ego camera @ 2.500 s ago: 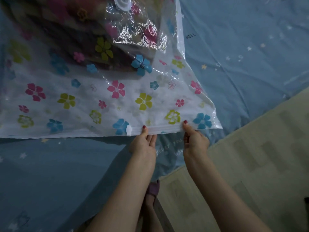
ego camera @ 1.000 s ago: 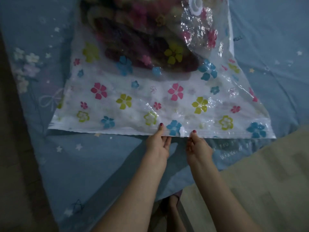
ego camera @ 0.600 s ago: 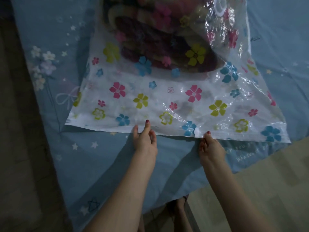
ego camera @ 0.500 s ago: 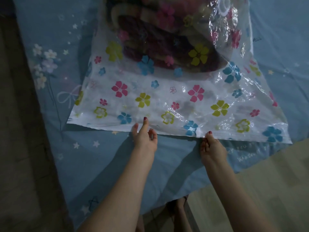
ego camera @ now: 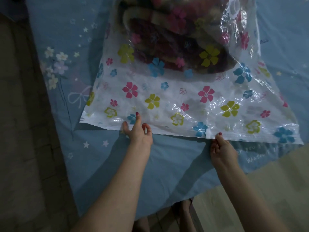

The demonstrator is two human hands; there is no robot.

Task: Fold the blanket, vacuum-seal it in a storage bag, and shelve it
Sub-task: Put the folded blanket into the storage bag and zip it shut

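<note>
Blanket [ego camera: 175, 41], dark red and folded, lay inside the clear flower-printed storage bag [ego camera: 184, 101] on the blue bed sheet [ego camera: 100, 164]. The zip edge was pinched by the right hand [ego camera: 223, 150], while the left hand [ego camera: 138, 133], loosely spread, rested on it. An incompletely pressed seal could leak air.

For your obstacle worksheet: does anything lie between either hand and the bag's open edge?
Nothing visible does. The left hand and right hand both touch the near edge of the bag.
</note>
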